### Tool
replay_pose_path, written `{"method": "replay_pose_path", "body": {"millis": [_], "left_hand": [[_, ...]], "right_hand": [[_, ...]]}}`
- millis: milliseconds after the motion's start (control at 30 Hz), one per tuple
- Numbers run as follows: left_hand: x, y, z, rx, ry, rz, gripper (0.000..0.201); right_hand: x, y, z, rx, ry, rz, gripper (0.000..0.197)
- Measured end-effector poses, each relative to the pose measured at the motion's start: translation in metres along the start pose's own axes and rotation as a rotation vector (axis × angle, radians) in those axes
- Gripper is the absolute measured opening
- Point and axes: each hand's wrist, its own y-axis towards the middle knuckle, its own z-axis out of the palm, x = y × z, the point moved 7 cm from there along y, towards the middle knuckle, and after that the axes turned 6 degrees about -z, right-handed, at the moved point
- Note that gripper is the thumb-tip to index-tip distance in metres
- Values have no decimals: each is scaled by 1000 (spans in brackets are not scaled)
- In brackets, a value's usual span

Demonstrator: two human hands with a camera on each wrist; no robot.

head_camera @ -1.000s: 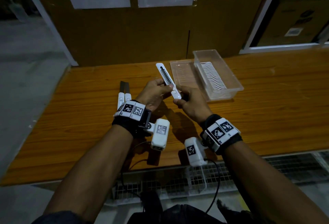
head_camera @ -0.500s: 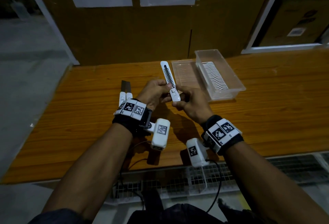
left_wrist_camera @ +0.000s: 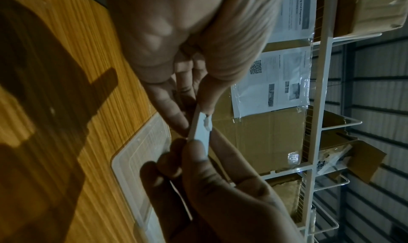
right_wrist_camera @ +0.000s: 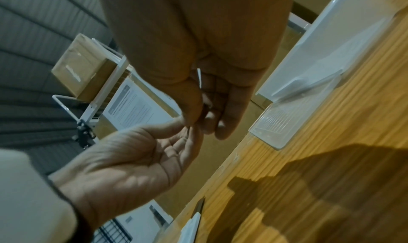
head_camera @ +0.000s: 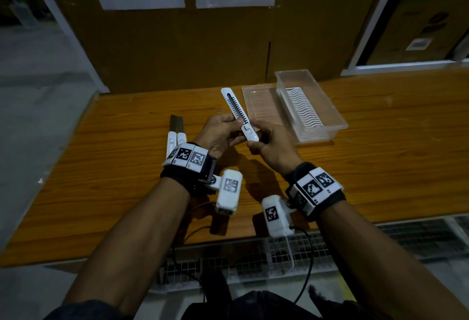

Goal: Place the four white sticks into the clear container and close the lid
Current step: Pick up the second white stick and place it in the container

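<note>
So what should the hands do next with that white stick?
Probably carry the white stick right and lower it into the clear container. Both the left hand and right hand pinch it above the table, and the container stands open beside its lid.

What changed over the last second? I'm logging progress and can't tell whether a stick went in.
Little changed: both hands, the left hand and right hand, still hold the same white stick above the table; it only tipped slightly more upright. The clear container, its lid and the sticks on the table stayed put.
</note>
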Motion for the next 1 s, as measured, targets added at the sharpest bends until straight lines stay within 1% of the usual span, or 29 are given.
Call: {"method": "replay_pose_path", "body": {"millis": [67, 133, 167, 200, 233, 267, 300, 333, 400, 433, 533, 567, 667, 767, 833, 933, 1000], "left_hand": [[-1, 0, -3, -28, -22, -12, 12], [-7, 2, -12, -73, -111, -9, 7], [-11, 3, -19, -104, -177, 1, 22], [-14, 5, -26, -124, -232, 18, 41], [-17, 6, -34, -141, -241, 42, 58], [-21, 6, -39, -149, -190, 68, 70], [-26, 5, -41, -154, -78, 99, 74], [-30, 2, -41, -162, 99, 137, 71], [-38, -3, -39, -184, 522, 218, 58], [-39, -4, -38, -186, 693, 246, 53], [-38, -10, -30, -157, 1100, 359, 36], [-36, -10, -29, -160, 1192, 392, 33], [-35, -12, -23, -167, 1294, 487, 33], [-33, -13, -13, -160, 1386, 551, 30], [-34, -15, -7, -163, 1413, 575, 30], [-38, -19, 2, -186, 1448, 621, 29], [-39, -20, 6, -192, 1481, 629, 29]], "right_hand": [[0, -1, -5, -26, 25, 20, 47], [-1, -2, -12, -62, 76, 59, 43], [-1, -2, -15, -77, 109, 82, 42], [-1, -2, -19, -94, 144, 98, 41], [-1, -2, -22, -117, 178, 106, 40], [-1, -1, -26, -144, 209, 109, 37], [-1, 0, -29, -173, 235, 108, 35], [-1, 0, -33, -200, 257, 103, 33], [0, 3, -38, -242, 275, 87, 30], [0, 4, -41, -261, 276, 83, 29], [4, 7, -48, -307, 275, 58, 26], [5, 9, -48, -321, 271, 47, 25], [9, 13, -49, -384, 250, 28, 29], [12, 15, -48, -444, 227, 23, 39], [16, 15, -45, -451, 251, 16, 50], [20, 12, -39, -444, 303, -12, 73], [22, 12, -37, -443, 289, -28, 82]]}}
